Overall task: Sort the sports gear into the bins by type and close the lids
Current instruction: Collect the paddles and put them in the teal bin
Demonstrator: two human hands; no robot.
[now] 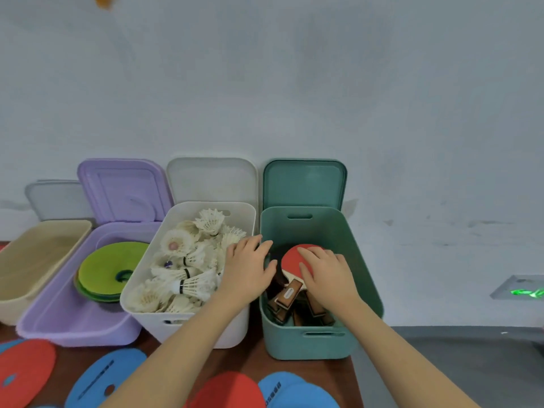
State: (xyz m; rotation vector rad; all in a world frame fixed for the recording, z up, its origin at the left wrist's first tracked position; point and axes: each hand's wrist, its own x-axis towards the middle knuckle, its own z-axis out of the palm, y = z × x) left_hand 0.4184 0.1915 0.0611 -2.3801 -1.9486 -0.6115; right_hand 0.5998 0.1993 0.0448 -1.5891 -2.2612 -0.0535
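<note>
Both hands reach into the green bin point(362, 260): the right hand point(326, 275) lies flat-fingered on the red table tennis paddle point(291, 260); the left hand point(248, 267), fingers straight, rests over the rim beside the shuttlecock-filled white bin point(235, 325), gripping nothing.

Four open bins sit in a row, lids propped behind: a beige bin point(41, 260), a purple bin point(73, 313) holding green discs point(109, 269), a white bin point(188, 325) heaped with shuttlecocks point(188, 260), and a teal bin point(312, 340) of paddles point(294, 260) — red and blue discs point(103, 378) lie loose in front.

beige bin point(35, 260) cut off left, floor discs point(23, 372) cropped, paddle handles point(290, 295) partly hidden
</note>
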